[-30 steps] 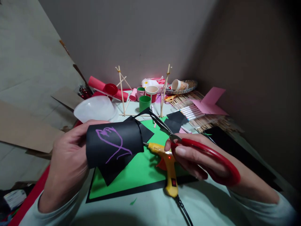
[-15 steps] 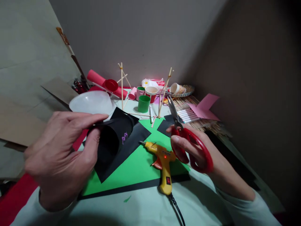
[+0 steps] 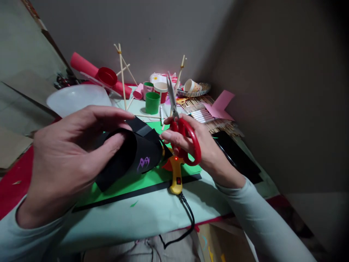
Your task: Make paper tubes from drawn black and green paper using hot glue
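One black cord, near edge, leading to one yellow glue gun, its nozzle hidden; one green scrap to the left. One left hand, near left, thumb and fingers bent in a narrow pinch on the rim of one black tube. Tube held left of centre, above green paper; open end faces near and left, long axis runs off to the far right; purple drawing on its side. One right hand, right of the tube, fingers curled about the handles of one pair of red-handled scissors, whose blades point up and far, tips slightly left, set close together. One black slab, right. One translucent bowl, left. One row of white markers, right, too tight to count; one single white marker, centre; one green cup beyond it. One folded pink sheet, right. Far: one red-and-white cup; one tipped paper cup, right; two stick frames, one left, one right.
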{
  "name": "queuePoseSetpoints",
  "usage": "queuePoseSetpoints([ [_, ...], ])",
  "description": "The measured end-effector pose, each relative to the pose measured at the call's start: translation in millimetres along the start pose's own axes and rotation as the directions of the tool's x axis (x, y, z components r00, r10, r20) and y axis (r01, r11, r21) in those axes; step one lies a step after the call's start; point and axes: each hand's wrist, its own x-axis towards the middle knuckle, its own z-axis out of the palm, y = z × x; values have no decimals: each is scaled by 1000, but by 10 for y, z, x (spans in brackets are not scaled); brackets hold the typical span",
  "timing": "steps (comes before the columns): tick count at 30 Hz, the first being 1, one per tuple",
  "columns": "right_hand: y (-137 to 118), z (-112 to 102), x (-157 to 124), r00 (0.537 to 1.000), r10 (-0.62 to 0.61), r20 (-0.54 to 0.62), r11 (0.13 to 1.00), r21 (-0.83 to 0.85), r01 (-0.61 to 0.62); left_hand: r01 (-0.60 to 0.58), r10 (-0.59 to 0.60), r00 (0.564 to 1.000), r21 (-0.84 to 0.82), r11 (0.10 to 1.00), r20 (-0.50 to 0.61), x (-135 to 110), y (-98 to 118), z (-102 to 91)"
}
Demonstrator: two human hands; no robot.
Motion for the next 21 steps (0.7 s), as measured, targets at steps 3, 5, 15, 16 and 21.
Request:
queuePoseSetpoints([
  [3,66,21,13,1000,-9,29,999,54,7,-47,45,998,51,998,45,-80,48,46],
  [5,119,27,23,999,-37,18,996,82,36,-92,89,995,72,993,37,-123,51,74],
  [15,262,-38,106,958,-197,-211,976,51,212,689,-482,722,-450,568,496,-209,53,239],
  [16,261,-45,112,958,-192,-215,978,43,205,739,-501,673,-469,483,544,-215,70,240],
  [21,258,-65,108,970,-170,-174,980,71,184,811,-558,576,-500,302,597,-216,115,216],
])
